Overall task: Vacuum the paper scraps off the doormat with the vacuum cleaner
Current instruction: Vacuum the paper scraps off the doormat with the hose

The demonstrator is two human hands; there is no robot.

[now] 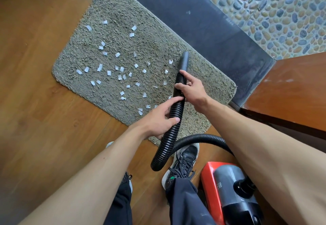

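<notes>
**A:** Why two hands on one hose (165, 147)?

**B:** It's ribbed and floppy. The right hand (191, 89) holds it just behind the nozzle (184, 61), fingers (188, 83) and thumb clamped round the ribs, to aim the tip. The left hand (163, 117) grips nearer the body, fingers (172, 101) curled round it and thumb on top, carrying the slack so it doesn't drag.

**A:** Where's the nozzle pointing?

**B:** Away from the person, tip down at the far right part of the doormat (123, 22). Whether it touches the pile, I can't tell.

**A:** And the paper scraps (109, 73)?

**B:** Scattered over the middle and left of the mat, a few just left of the nozzle. Most of the job looks undone.

**A:** The vacuum cleaner (229, 186)?

**B:** On the wooden floor (35, 101), near right beside the person's shoe (183, 159). The hose loops back to it, probably leaving enough slack to sweep leftward.
</notes>
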